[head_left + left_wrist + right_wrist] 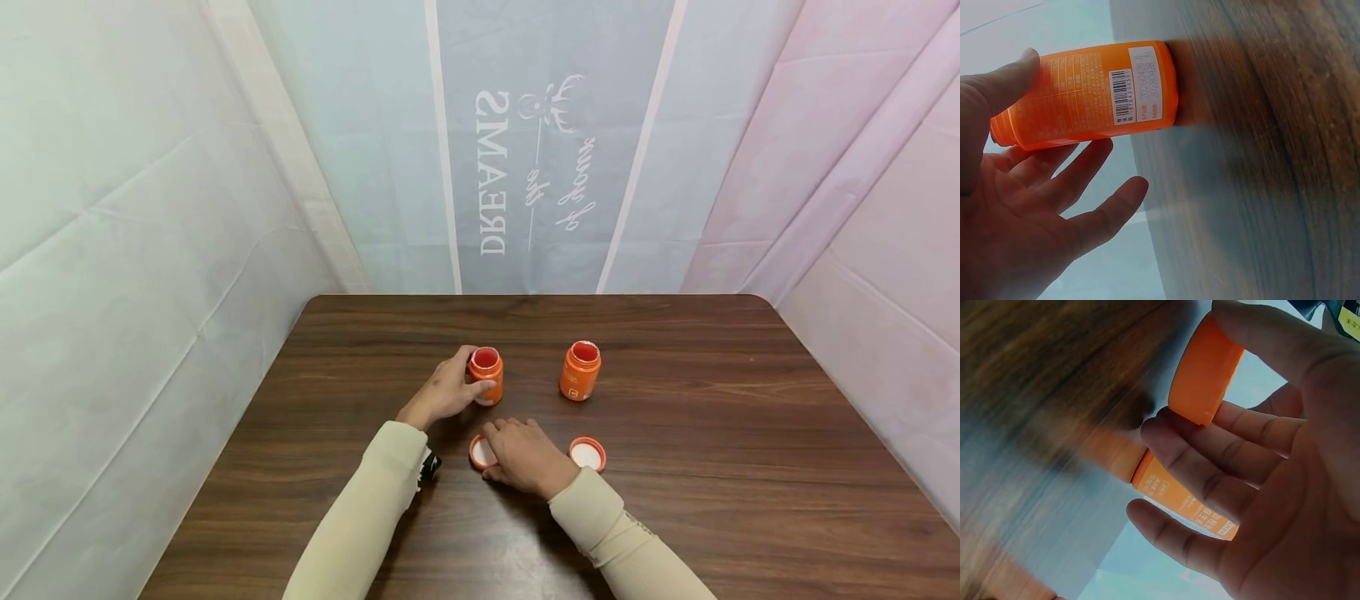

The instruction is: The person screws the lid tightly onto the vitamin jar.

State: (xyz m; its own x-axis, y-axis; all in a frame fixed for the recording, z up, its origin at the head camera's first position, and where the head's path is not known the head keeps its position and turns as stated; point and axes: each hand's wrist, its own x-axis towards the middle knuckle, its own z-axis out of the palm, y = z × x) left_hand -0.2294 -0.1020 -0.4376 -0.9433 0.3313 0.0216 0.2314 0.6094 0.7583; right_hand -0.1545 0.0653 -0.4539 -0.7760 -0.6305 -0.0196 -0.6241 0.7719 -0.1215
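Orange colours 2 open jars and 2 matching lids on the dark, wood-patterned bench [750,467]. From the head, the left grip [448,387] is wrapped around the held jar [492,373], which stands upright, its bare mouth facing up; the other jar [580,372] stands apart to its right, also lidless and touched by neither grip. Nearer the person, the right grip [525,454] pinches the held lid [482,453] by its edge, white inside upward, while the loose lid [587,456] lies just beyond that wrist, likewise white side up. What counts most here, I judge: the held lid sits toward the person from the held jar, near it but apart, and the 2 openings both face upward rather than toward each other. The right grip is at the lid, the left at the jar. From the left wrist, the held jar's long axis runs away from the palm, base toward the bench; the thumb is on 1 side, fingers on the opposite, the lowest finger standing free. From the right wrist, thumb and fingertips span the held lid; whether it touches the bench, I cannot tell. Behind the fingers shows 1 jar, which of the 2 is unclear.
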